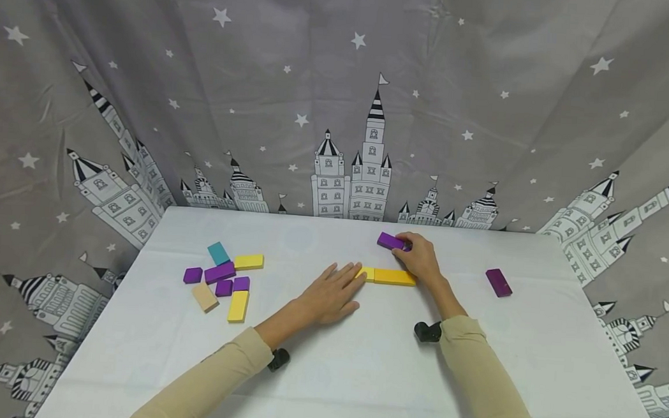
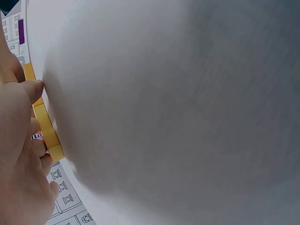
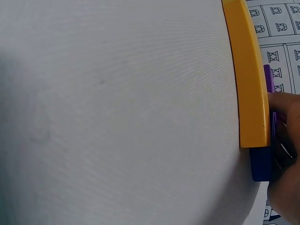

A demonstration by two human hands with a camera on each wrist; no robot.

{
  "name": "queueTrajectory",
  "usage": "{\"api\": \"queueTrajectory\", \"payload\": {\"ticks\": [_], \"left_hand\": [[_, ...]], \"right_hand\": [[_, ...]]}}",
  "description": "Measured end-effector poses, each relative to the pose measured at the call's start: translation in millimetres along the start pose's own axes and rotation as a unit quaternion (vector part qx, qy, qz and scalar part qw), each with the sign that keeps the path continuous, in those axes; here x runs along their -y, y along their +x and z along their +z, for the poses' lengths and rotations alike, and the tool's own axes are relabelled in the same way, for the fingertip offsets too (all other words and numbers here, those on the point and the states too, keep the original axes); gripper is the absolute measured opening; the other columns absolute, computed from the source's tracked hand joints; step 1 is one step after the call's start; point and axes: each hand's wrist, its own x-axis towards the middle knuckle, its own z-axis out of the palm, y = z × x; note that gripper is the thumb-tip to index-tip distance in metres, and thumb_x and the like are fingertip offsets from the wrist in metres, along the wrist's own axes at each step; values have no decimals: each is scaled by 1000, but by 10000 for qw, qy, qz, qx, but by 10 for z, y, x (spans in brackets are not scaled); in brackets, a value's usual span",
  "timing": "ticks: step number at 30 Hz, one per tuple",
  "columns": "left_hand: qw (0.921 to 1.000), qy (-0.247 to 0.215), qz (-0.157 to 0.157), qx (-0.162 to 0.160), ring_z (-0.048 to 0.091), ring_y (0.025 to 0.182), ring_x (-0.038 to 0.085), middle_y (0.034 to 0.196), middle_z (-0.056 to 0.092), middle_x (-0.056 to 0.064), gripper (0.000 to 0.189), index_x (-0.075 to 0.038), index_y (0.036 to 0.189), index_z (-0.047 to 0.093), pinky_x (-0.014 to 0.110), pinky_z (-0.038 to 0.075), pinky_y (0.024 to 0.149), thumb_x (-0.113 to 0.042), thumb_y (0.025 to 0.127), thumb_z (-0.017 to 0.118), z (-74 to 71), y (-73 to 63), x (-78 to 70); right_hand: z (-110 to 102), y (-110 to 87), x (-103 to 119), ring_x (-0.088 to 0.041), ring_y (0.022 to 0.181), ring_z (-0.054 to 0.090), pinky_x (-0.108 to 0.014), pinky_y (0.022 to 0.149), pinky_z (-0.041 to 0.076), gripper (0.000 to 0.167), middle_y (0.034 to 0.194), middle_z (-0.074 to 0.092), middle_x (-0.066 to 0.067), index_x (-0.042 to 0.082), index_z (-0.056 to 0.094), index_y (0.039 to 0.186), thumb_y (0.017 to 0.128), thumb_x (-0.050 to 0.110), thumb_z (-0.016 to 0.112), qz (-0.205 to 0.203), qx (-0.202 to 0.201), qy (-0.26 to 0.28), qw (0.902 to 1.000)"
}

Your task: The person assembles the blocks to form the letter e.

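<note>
My left hand [image 1: 326, 296] lies with its fingers straight at the left end of a row of yellow blocks, its fingertips touching a lighter yellow block [image 1: 368, 274]. A longer orange-yellow block [image 1: 395, 277] adjoins that one on the right. Behind the row, thumb and fingers of my right hand [image 1: 420, 258] pinch the right part of a purple block [image 1: 389, 240]. In the right wrist view, the thumb touches the purple block [image 3: 268, 77] behind the orange-yellow block [image 3: 248, 79]. A dark blue-looking block end [image 3: 261, 165] shows below it; its full shape is hidden.
Loose blocks lie at the left of the white table [image 1: 347, 382]: teal [image 1: 219, 253], tan [image 1: 205, 297], yellow [image 1: 238, 307] and several purple ones [image 1: 220, 272]. A dark purple block [image 1: 498, 283] lies alone at the right. A grey castle-print curtain [image 1: 341, 94] hangs behind.
</note>
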Motion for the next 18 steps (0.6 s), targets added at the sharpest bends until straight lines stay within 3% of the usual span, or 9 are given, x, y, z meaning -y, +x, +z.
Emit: {"api": "queueTrajectory", "payload": {"ticks": [18], "left_hand": [[10000, -21, -24, 21, 14, 150, 26, 165, 16, 12, 64, -11, 159, 25, 48, 9, 121, -44, 106, 40, -22, -18, -14]], "right_hand": [[-25, -53, -15, -36, 121, 53, -49, 108, 40, 46, 133, 57, -22, 0, 59, 136, 93, 14, 70, 3, 92, -77, 9999]]}}
